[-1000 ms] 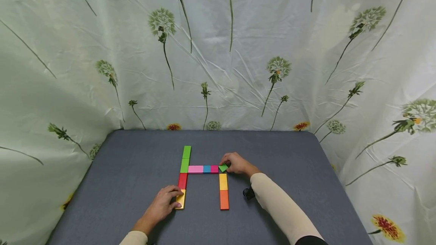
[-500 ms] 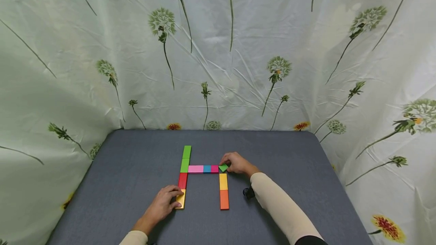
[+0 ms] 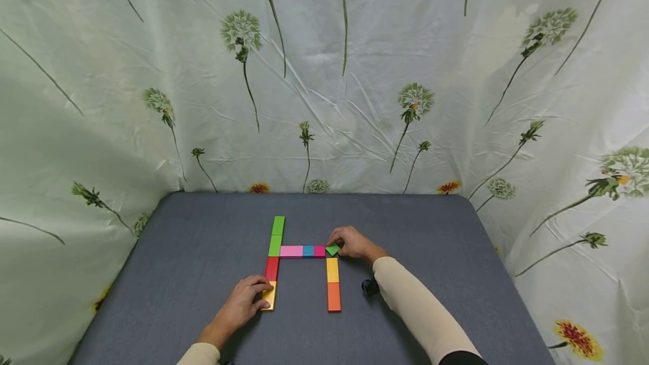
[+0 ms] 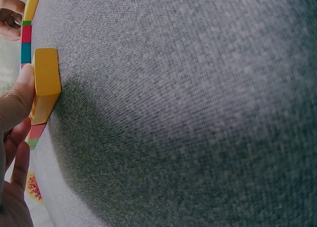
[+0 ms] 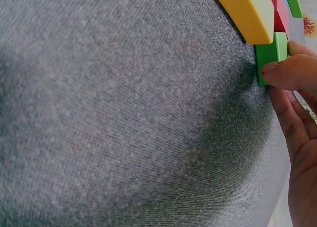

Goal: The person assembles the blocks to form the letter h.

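My left hand holds a yellow block at the near end of the left column, with the thumb on its near side. Beyond that block come a red block and two green blocks. Between finger and thumb, my right hand pinches a green block, which sits askew at the right end of the crossbar. A pink block, a blue block and a magenta block make up that crossbar. Fingers partly cover both held blocks.
Just nearer than the pinched green block lie another yellow block and an orange block, end to end. A small black object shows beside the right sleeve. Behind the grey table hangs a flowered curtain.
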Action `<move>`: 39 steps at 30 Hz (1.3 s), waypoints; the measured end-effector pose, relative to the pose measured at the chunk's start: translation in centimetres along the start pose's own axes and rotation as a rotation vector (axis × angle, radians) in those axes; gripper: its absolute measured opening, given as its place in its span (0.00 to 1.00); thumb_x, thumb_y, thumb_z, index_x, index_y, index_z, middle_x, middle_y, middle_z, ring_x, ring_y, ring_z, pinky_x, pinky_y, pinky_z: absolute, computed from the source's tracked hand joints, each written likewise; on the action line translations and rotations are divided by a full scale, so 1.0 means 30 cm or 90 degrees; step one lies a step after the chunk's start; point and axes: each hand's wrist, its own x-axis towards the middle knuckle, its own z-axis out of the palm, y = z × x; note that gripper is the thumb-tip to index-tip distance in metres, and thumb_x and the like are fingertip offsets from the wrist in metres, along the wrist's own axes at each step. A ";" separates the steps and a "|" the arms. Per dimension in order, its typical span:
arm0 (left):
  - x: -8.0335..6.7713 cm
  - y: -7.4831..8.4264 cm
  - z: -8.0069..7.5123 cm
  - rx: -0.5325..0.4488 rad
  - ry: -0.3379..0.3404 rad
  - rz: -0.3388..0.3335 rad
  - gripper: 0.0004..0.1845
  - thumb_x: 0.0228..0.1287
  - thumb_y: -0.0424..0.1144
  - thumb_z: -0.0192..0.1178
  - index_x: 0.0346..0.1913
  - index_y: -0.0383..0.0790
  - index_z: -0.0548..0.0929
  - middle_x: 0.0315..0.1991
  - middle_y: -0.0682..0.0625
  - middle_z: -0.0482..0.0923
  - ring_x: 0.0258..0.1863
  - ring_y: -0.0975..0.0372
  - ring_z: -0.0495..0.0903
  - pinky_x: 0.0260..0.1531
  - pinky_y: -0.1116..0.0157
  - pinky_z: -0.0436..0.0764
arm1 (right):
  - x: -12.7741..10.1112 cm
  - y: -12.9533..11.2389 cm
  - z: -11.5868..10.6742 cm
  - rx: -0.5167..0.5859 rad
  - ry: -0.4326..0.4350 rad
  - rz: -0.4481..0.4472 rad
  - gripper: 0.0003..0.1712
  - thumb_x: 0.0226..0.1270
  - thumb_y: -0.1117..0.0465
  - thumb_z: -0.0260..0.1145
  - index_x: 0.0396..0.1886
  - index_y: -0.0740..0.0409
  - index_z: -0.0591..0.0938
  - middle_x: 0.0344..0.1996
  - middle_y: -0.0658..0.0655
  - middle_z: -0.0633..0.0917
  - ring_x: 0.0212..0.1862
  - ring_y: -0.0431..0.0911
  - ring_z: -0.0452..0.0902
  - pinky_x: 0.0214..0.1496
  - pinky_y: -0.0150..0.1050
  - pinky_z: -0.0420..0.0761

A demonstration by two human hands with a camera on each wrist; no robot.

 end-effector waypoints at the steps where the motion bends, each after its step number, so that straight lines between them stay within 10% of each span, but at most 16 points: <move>1: 0.000 0.000 -0.001 -0.001 -0.001 -0.002 0.17 0.35 0.34 0.78 0.34 0.37 0.85 0.36 0.51 0.79 0.37 0.58 0.79 0.39 0.57 0.78 | 0.000 0.000 0.000 -0.002 0.000 0.000 0.19 0.48 0.80 0.68 0.42 0.62 0.87 0.42 0.55 0.82 0.47 0.50 0.80 0.49 0.41 0.80; 17: 0.004 0.003 -0.007 -0.004 -0.033 -0.028 0.16 0.39 0.35 0.77 0.35 0.37 0.85 0.38 0.50 0.79 0.39 0.57 0.79 0.41 0.56 0.78 | -0.075 -0.055 -0.010 -0.079 0.034 0.035 0.19 0.60 0.62 0.70 0.52 0.59 0.82 0.49 0.56 0.78 0.54 0.52 0.74 0.59 0.51 0.72; 29: 0.003 0.006 -0.018 0.001 -0.028 -0.025 0.16 0.40 0.34 0.76 0.35 0.37 0.85 0.37 0.50 0.79 0.39 0.56 0.79 0.40 0.56 0.77 | -0.247 -0.161 0.095 -0.292 -0.066 -0.003 0.45 0.57 0.33 0.65 0.67 0.55 0.71 0.69 0.58 0.67 0.68 0.51 0.64 0.66 0.46 0.67; 39: 0.003 0.005 -0.010 0.002 -0.031 -0.028 0.16 0.40 0.34 0.76 0.35 0.37 0.85 0.37 0.51 0.79 0.39 0.57 0.78 0.40 0.57 0.76 | -0.288 -0.152 0.159 -0.371 -0.082 -0.062 0.51 0.55 0.28 0.63 0.68 0.59 0.69 0.72 0.60 0.62 0.72 0.50 0.58 0.68 0.44 0.65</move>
